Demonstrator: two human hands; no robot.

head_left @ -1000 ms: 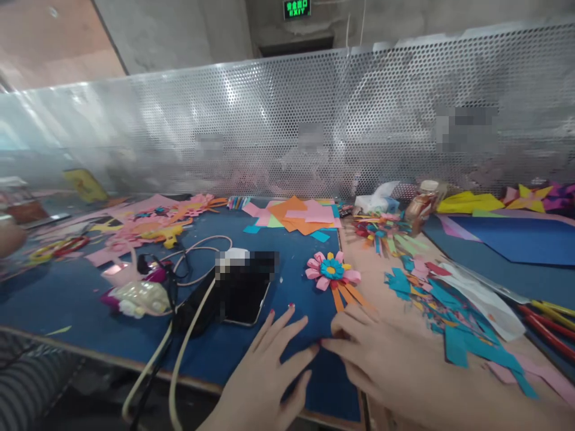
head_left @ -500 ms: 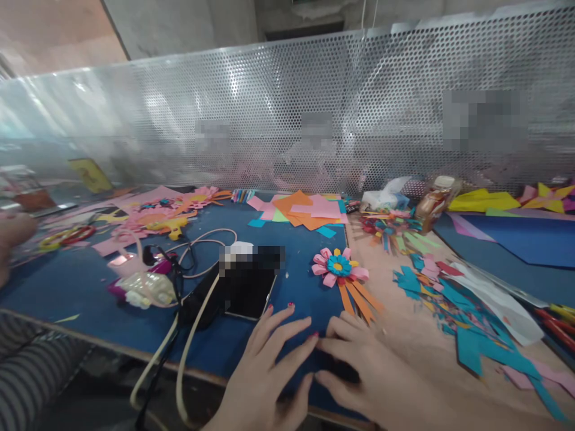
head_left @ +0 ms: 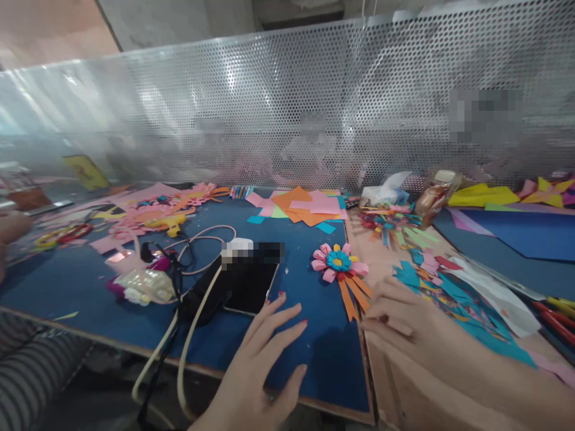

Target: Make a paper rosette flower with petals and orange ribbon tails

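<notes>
My left hand [head_left: 265, 365] hovers over the front of the blue tabletop [head_left: 335, 377], fingers spread and nothing in them. Its fingertips are near a black phone [head_left: 251, 287]. My right hand [head_left: 404, 323] is over the seam between the blue top and the brown board [head_left: 381, 257]. Its fingers are bent, with thumb and index tips close together; whatever may be between them is hidden. Just beyond it lies a paper flower [head_left: 339, 261] with pink loop petals, a blue centre and orange strips [head_left: 353, 293]. The strip ends lie close to my right fingertips.
Teal paper scraps [head_left: 476, 323] and a white paper strip [head_left: 498, 293] lie at right. A brown bottle [head_left: 435, 197] stands behind them. Coloured sheets [head_left: 300, 206] lie at the back before a perforated metal screen [head_left: 287, 108]. Cables [head_left: 182, 371] hang off the front edge. Another person's hand [head_left: 13, 233] is at far left.
My right hand has moved right, away from my left hand and onto the seam by the orange strips, its fingers drawing together. My left hand has stayed nearly in place, fingers spread.
</notes>
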